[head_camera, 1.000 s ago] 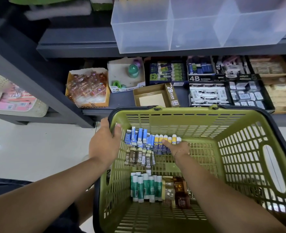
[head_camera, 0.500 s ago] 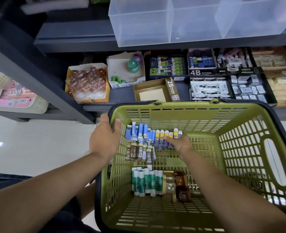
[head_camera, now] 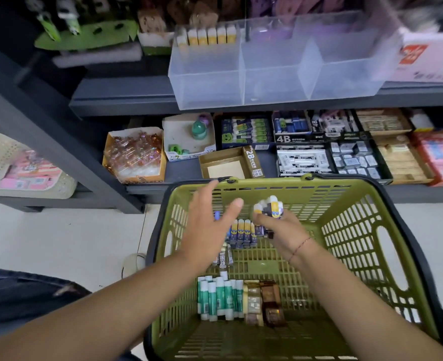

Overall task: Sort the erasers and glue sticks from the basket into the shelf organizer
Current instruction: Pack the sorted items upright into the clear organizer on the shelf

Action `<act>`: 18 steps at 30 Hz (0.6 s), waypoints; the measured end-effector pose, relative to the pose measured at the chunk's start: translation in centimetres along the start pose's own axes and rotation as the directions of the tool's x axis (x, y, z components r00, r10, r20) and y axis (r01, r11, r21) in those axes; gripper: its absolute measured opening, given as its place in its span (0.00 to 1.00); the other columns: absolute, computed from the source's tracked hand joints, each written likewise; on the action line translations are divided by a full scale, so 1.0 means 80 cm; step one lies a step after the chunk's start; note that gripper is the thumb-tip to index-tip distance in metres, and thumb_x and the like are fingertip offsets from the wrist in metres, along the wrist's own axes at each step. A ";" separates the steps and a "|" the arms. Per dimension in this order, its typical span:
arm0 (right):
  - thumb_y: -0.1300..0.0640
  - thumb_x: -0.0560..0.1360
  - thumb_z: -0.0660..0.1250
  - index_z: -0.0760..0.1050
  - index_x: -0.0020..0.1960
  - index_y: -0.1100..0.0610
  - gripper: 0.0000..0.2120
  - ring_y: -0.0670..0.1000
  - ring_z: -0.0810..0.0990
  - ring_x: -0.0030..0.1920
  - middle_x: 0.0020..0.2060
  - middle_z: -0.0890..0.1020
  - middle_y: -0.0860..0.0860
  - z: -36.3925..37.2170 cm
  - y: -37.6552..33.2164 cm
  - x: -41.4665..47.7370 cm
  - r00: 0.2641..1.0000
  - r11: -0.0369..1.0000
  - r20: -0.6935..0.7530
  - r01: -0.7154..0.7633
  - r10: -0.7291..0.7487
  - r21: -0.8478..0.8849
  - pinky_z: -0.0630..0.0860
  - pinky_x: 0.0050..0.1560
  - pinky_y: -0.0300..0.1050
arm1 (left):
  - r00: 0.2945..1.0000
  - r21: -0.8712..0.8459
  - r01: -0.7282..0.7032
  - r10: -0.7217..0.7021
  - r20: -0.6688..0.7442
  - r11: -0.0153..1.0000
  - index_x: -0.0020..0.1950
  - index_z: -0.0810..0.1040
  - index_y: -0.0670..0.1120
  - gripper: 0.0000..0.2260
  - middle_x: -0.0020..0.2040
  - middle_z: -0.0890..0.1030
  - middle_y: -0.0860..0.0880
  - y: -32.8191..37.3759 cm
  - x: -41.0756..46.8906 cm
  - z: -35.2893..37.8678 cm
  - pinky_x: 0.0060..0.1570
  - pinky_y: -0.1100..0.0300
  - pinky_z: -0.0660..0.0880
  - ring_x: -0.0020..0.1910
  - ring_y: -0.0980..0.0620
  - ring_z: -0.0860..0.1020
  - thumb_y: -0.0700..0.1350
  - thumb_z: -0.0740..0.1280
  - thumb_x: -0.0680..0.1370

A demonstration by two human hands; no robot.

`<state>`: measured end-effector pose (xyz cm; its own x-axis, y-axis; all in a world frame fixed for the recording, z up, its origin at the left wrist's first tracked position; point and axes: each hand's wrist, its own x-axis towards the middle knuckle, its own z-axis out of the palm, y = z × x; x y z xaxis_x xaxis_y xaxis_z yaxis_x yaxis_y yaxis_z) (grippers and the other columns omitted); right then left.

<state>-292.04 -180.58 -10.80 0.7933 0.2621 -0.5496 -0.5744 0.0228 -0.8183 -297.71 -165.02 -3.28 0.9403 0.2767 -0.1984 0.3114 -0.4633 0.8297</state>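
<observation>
A green plastic basket (head_camera: 350, 230) stands in front of the shelves. My right hand (head_camera: 275, 225) grips a bunch of purple-and-yellow glue sticks (head_camera: 269, 206), lifted above the basket floor. My left hand (head_camera: 210, 225) hovers open over the basket's left side, fingers spread. More purple glue sticks (head_camera: 242, 233) lie in a row below, with 2B erasers (head_camera: 223, 259) behind my left wrist. Green-and-white glue sticks (head_camera: 219, 299) and brown packets (head_camera: 263, 303) lie nearer me. A clear three-compartment organizer (head_camera: 272, 82) sits on the upper shelf, with yellow-and-white glue sticks (head_camera: 207, 35) in its left compartment.
The lower shelf holds an empty 2B box (head_camera: 228, 164), 4B eraser boxes (head_camera: 303, 157), a box of wrapped items (head_camera: 133, 157) and other stationery trays. A white basket (head_camera: 20, 168) sits at the left. The dark shelf edge (head_camera: 121, 102) juts out above the basket.
My right hand has picked a bunch of purple glue sticks out of the row and raised it. My left hand has let go of the basket rim and opened. The view tilted up.
</observation>
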 end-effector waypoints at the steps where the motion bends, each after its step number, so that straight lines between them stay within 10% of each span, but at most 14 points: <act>1: 0.68 0.72 0.69 0.77 0.41 0.56 0.08 0.48 0.78 0.36 0.33 0.80 0.49 0.011 -0.018 -0.014 0.997 0.998 0.051 0.060 -0.062 0.032 0.72 0.39 0.42 | 0.977 -0.223 0.177 -0.143 0.159 0.959 0.77 0.58 0.56 0.35 0.75 0.61 0.56 0.019 -0.005 0.010 0.69 0.55 0.57 0.73 0.56 0.60 0.64 0.65 0.74; 3: 0.71 0.72 0.67 0.78 0.36 0.55 0.13 0.49 0.77 0.33 0.31 0.80 0.51 0.030 -0.052 -0.039 0.982 0.986 0.083 0.166 -0.168 0.034 0.73 0.38 0.41 | 0.887 -0.542 0.432 -0.232 0.399 0.721 0.76 0.60 0.56 0.43 0.73 0.67 0.55 0.044 -0.006 0.027 0.67 0.51 0.62 0.70 0.54 0.67 0.69 0.70 0.66; 6: 0.66 0.67 0.68 0.79 0.44 0.60 0.07 0.54 0.78 0.39 0.39 0.81 0.63 0.051 -0.084 -0.057 0.960 0.960 0.055 0.276 -0.274 -0.043 0.75 0.43 0.50 | 0.872 -0.734 0.480 -0.170 0.459 0.480 0.68 0.73 0.46 0.29 0.53 0.82 0.49 0.067 0.005 0.030 0.50 0.57 0.75 0.47 0.55 0.81 0.56 0.70 0.70; 13: 0.50 0.70 0.70 0.70 0.52 0.51 0.15 0.54 0.78 0.48 0.48 0.79 0.57 0.061 -0.120 -0.055 0.897 0.759 0.150 0.433 -0.416 -0.487 0.76 0.53 0.58 | 0.868 -0.788 0.491 -0.136 0.477 0.372 0.71 0.69 0.38 0.30 0.66 0.76 0.40 0.097 0.019 -0.003 0.66 0.48 0.71 0.66 0.45 0.74 0.54 0.66 0.74; 18: 0.22 0.62 0.57 0.63 0.69 0.55 0.47 0.55 0.69 0.65 0.63 0.72 0.53 0.051 -0.139 -0.046 0.865 0.465 0.284 0.468 -0.413 -0.752 0.66 0.66 0.62 | 0.863 -0.807 0.498 -0.094 0.496 0.317 0.70 0.69 0.36 0.31 0.69 0.72 0.38 0.111 0.027 -0.021 0.59 0.52 0.77 0.66 0.44 0.75 0.53 0.67 0.73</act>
<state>-289.39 -177.88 1.03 0.8663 0.4914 -0.0899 0.2563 -0.5918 -0.7643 -293.18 -167.14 4.52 0.8505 -0.1350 -0.5084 0.4563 0.6701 0.5855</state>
